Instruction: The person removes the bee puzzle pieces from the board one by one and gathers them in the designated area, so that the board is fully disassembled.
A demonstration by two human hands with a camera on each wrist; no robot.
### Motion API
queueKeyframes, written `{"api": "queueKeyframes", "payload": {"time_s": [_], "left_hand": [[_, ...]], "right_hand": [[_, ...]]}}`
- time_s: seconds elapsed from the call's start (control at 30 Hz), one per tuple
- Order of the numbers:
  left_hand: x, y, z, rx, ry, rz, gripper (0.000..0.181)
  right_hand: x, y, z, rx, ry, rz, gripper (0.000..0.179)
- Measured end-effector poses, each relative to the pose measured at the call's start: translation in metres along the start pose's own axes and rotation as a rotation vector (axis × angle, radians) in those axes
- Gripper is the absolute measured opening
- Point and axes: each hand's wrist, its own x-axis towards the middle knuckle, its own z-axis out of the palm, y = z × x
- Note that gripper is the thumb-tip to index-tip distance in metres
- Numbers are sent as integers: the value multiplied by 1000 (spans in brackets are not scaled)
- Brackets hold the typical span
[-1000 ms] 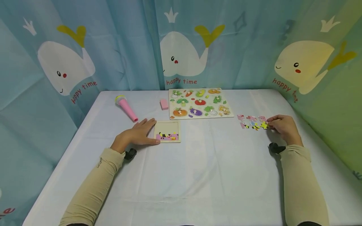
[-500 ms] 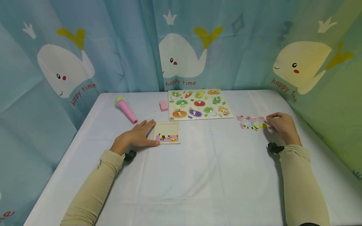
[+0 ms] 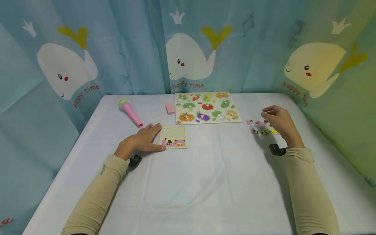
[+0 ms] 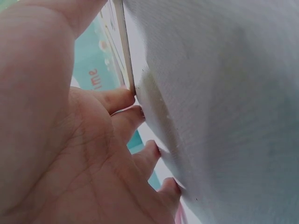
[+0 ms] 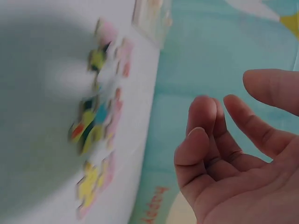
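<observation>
A small wooden puzzle tray (image 3: 173, 133) lies left of centre in the head view, with pink, yellow and black picture pieces along its near side. My left hand (image 3: 144, 139) rests at its left edge, fingers spread and fairly straight. The thumb touches the near corner and the index fingertip the far part of that edge; the left wrist view shows the fingertips down on the cloth. My right hand (image 3: 280, 123) hangs above the loose jigsaw pieces (image 3: 258, 127), fingers loosely bent. In the right wrist view nothing shows between its fingers, and the jigsaw pieces (image 5: 93, 116) lie apart from it.
A vegetable peg puzzle board (image 3: 208, 107) lies at the back middle of the white-covered table (image 3: 205, 182). Beside it is a pink block (image 3: 169, 109). A pink toy microphone (image 3: 131, 113) lies farther left. Whale-print curtains (image 3: 132, 49) enclose the back and sides.
My right hand has lifted off the right end of the loose jigsaw pieces and moved left and up over them. The left hand and the puzzle tray have stayed in place.
</observation>
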Motion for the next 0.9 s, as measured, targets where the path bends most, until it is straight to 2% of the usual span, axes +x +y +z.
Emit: {"api": "queueKeyframes", "payload": {"time_s": [0.27,0.47,0.7,0.9], "left_hand": [[1,2,0,2,-11,-5,109],[2,-2,0,-17,-17,-1,110],[1,-2,0,-37,-9,2,109],[2,-3,1,-29,-9,0,110]], "right_hand": [[-2,-43,18,-33,-55,-112,47],[3,-79,43,-10,-133,-194,39],[10,-108,68,25,-210,-302,32],[14,-130,86,57,-243,-342,29]]}}
